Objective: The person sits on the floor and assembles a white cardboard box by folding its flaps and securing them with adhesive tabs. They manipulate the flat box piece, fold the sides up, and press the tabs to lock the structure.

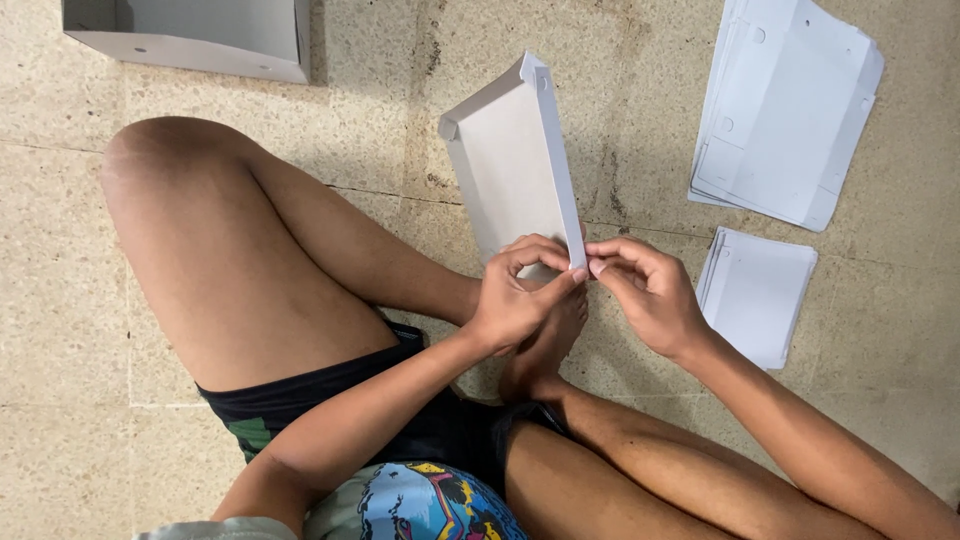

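I sit cross-legged on a stone floor and hold a partly folded grey-white cardboard piece (512, 160) in front of me, its side flaps bent up. My left hand (515, 295) grips its near end, thumb and fingers wrapped over the edge. My right hand (645, 290) pinches the near right corner of the same piece between fingertips, touching the left hand's fingers. The far end of the cardboard points away from me, tilted up off the floor.
A stack of flat white die-cut cardboard sheets (790, 105) lies at the upper right, with a smaller stack (760, 295) just below it. A folded grey box (195, 35) stands at the top left. My bare knee (200, 230) and foot (545, 350) lie under the hands.
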